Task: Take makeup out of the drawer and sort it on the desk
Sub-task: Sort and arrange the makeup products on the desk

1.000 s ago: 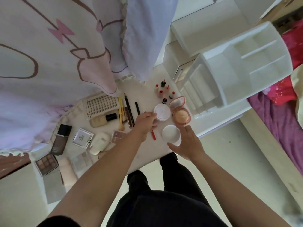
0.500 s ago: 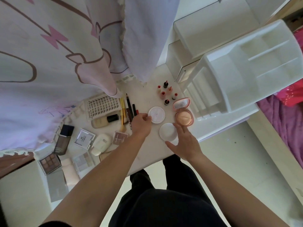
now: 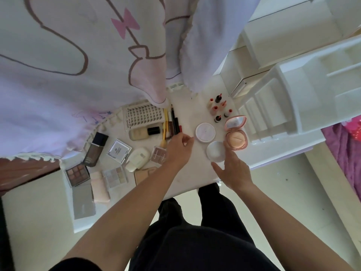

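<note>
At the counter's (image 3: 195, 173) left end lie an eyeshadow palette (image 3: 77, 174) and a dark foundation bottle (image 3: 95, 149). Next right, a lash tray (image 3: 143, 118) sits toward the far edge, with a pale foundation bottle (image 3: 144, 132) just nearer. Beside these runs a row of pencils (image 3: 172, 124), their long axes pointing from the near edge to the far edge. The left hand (image 3: 178, 148) sits at the row's near ends, its fingers (image 3: 187, 140) curled inward; whether they pinch a pencil or merely rest there cannot be told. Right of it, mid-counter, stands a round white jar (image 3: 205, 132), and just nearer the front edge lies a round white lid (image 3: 214, 153). The right hand (image 3: 233, 170) reaches over that lid from the near edge, fingers (image 3: 228, 151) fairly straight and spread, touching its right rim and gripping nothing. The lid lies straight ahead of these fingers, has no long axis, and is closer to the right hand, which looks placed to shift it. Further right are an open pink compact (image 3: 236, 137), upright lipsticks (image 3: 219, 109) and, at the right edge, a white organiser (image 3: 293, 106).
</note>
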Motion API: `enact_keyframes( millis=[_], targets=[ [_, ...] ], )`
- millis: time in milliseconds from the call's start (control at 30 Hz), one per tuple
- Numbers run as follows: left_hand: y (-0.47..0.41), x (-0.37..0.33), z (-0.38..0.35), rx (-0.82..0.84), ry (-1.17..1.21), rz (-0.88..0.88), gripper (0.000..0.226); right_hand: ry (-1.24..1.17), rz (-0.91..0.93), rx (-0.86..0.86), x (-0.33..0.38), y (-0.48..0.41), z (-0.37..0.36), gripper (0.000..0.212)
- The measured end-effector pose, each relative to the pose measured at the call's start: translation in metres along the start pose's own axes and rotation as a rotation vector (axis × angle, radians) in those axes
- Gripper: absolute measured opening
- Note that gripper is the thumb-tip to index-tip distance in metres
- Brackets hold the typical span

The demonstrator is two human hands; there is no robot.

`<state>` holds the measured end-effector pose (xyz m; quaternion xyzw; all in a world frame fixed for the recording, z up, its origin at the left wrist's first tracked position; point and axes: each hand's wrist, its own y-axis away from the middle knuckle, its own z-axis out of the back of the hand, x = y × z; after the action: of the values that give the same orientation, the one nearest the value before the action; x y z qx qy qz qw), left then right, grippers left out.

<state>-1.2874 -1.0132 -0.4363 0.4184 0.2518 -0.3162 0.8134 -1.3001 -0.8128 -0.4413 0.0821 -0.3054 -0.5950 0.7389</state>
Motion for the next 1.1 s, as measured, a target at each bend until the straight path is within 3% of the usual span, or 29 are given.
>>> enact_keyframes(
  millis=[100, 400, 600, 900, 1100],
  targets=[
    [0.018, 0.012, 0.025, -0.022, -0.049, -0.025, 0.027, 0.012, 0.02, -0.028, 0.016, 0.006, 0.002, 0.087],
    [0.069, 0.104, 0.124, -0.185, -0.119, 0.003, 0.01, 0.031, 0.161, -0.053, 0.09, 0.017, -0.01, 0.081],
    [0.099, 0.168, 0.172, -0.231, -0.213, 0.076, 0.021, 0.054, 0.241, 0.016, 0.142, 0.026, -0.032, 0.08],
    [0.099, 0.173, 0.145, -0.16, -0.297, 0.041, 0.036, 0.157, 0.279, 0.12, 0.15, 0.032, -0.048, 0.075],
    [0.089, 0.138, 0.103, -0.149, -0.513, -0.225, 0.037, 0.218, 0.308, 0.12, 0.128, 0.012, -0.025, 0.067]
  ],
)
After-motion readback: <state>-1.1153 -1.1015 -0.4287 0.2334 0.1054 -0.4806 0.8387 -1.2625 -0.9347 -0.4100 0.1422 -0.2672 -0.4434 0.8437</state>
